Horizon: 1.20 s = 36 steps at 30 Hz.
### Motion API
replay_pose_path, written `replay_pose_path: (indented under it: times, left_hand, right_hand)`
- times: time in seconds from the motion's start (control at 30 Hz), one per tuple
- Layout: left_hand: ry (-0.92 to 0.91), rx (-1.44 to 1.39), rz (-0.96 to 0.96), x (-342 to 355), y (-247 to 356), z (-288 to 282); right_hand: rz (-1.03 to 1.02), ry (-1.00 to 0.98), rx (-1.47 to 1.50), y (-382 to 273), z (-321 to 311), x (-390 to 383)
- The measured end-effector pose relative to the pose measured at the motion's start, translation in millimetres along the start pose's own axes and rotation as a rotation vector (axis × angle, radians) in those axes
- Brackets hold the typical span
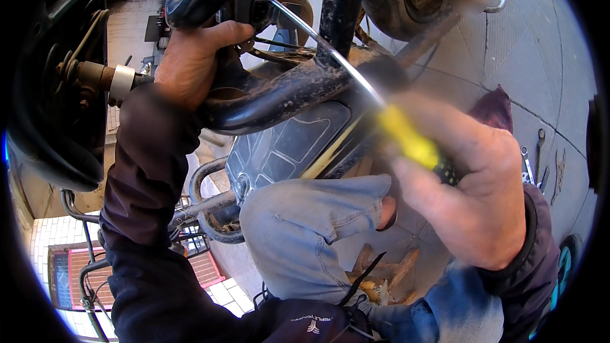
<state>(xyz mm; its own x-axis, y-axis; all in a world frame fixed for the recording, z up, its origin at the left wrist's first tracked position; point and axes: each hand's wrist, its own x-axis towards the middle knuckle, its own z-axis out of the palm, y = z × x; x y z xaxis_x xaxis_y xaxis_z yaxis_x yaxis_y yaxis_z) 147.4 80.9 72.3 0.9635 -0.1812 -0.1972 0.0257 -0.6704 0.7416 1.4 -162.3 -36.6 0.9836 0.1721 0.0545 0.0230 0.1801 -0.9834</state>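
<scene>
Right hand [473,181] clasps yellow-handled screwdriver [410,136], tip at black housing [250,7]. Left hand [190,60] beside housing; fingers hidden, cannot tell grip.

My left arm reaches up from the lower edge, its forearm [143,184] raised steeply in a dark sleeve. At its end my left hand [184,67] shows me its back, the thumb [227,33] stretched out to the right; I cannot see its other fingers. My right arm comes in from the lower right, the cuff [530,235] ringing the wrist. My right hand [480,184] is curled firmly in a grip, pointing up and to the left, its fingers blurred. Between my arms, my denim-clad knee [273,216] is bent.
</scene>
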Motion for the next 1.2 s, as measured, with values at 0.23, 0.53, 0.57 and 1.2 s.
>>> replay_pose_path:
  times: [0.23, 0.53, 0.57, 1.2]
  left_hand:
    - [0.009, -0.01, -0.009, 5, 7, 10]
    - [-0.045, -0.092, 0.086, 10, 2, 4]
    - [-0.039, -0.104, 0.098, 9, 1, 4]
    - [0.004, -0.073, 0.033, 7, 4, 5]
  right_hand:
    - [-0.089, 0.016, -0.115, 5, -1, 1]
    - [-0.051, 0.03, -0.05, 5, 2, -2]
    - [-0.06, 0.023, -0.049, 7, 2, -1]
    - [-0.204, 0.088, -0.25, 3, 5, 0]
